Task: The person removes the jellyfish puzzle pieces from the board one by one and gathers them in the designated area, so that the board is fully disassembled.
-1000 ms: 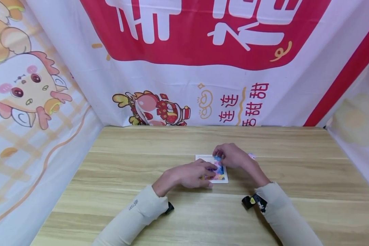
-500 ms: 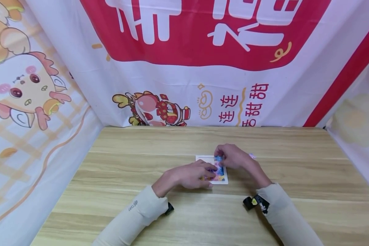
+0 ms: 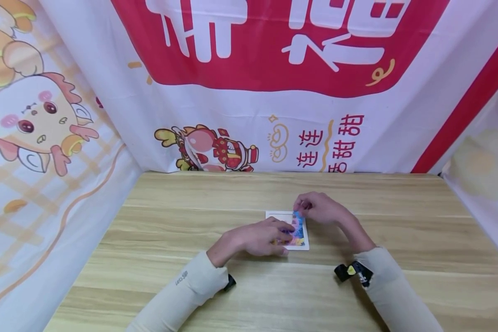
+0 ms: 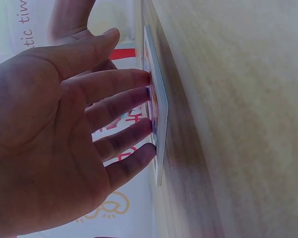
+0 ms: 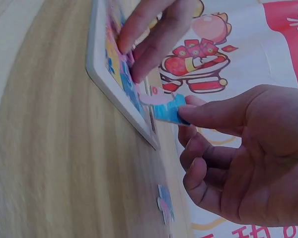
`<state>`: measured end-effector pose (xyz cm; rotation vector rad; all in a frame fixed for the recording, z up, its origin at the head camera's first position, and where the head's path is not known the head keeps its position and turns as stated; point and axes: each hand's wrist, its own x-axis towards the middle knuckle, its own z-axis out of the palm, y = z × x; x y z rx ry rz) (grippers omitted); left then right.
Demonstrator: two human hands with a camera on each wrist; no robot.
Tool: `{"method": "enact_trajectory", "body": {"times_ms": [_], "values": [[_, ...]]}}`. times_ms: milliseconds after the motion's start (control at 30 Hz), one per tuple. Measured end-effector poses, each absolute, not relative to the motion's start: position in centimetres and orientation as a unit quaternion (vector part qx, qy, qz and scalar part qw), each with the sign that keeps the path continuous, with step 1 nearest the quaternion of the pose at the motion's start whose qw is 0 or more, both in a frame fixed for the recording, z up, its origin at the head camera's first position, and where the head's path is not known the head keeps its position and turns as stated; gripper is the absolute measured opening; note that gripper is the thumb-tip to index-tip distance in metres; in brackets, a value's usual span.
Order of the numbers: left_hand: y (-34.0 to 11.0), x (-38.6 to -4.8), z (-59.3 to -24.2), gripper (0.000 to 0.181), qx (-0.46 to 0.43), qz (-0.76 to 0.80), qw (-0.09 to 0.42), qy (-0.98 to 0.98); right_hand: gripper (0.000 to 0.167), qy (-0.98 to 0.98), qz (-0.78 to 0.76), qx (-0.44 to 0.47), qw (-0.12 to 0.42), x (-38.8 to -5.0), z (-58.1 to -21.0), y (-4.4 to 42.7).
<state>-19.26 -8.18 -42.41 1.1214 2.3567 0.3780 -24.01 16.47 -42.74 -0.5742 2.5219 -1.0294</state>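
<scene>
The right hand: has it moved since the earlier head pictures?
Yes: against the red characters printed on the white cloth backdrop, the bare right hand has shifted slightly rightward.

Bright, even head view, dimmer hazy wrist views, left fingers shadowed, near tabletop blurred

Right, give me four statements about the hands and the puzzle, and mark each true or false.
1. The right hand pinches a thin bright-blue puzzle piece. True.
2. The left hand touches a colourful picture puzzle in a white-rimmed rectangular board. True.
3. The pinched piece is the only one off the board. False: at least one small blue-and-pink piece lies on the pale wood-grain table.
4. The board is completely filled. False: a pale patch shows bare.
</scene>
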Motion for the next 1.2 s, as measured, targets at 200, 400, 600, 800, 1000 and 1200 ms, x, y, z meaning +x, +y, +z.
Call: {"method": "enact_trajectory", "body": {"times_ms": [200, 400, 600, 800, 1000, 1200], "values": [[-8.1, -19.2, -42.4, 0.052, 0.412, 0.136, 0.247, 0.866, 0.016, 0.877, -0.395, -0.176, 0.211, -24.3, -42.6, 18.1], [-8.1, -19.2, -42.4, 0.052, 0.411, 0.137, 0.247, 0.867, 0.017, 0.877, -0.393, -0.183, 0.208, -24.2, -42.0, 19.8], [-8.1, -19.2, -42.4, 0.051, 0.413, 0.135, 0.247, 0.866, 0.017, 0.879, -0.394, -0.163, 0.214, -24.0, -41.5, 21.5], [-8.0, -19.1, -42.4, 0.052, 0.415, 0.132, 0.245, 0.866, 0.018, 0.881, -0.389, -0.152, 0.222, -24.1, -41.8, 23.6], [-8.0, -19.1, -42.5, 0.052, 0.413, 0.132, 0.245, 0.867, 0.020, 0.893, -0.367, -0.148, 0.214, -24.6, -42.3, 25.9], [-8.0, -19.1, -42.5, 0.052, 0.410, 0.135, 0.246, 0.868, 0.019, 0.896, -0.360, -0.145, 0.216, -24.7, -42.5, 28.1]]}}
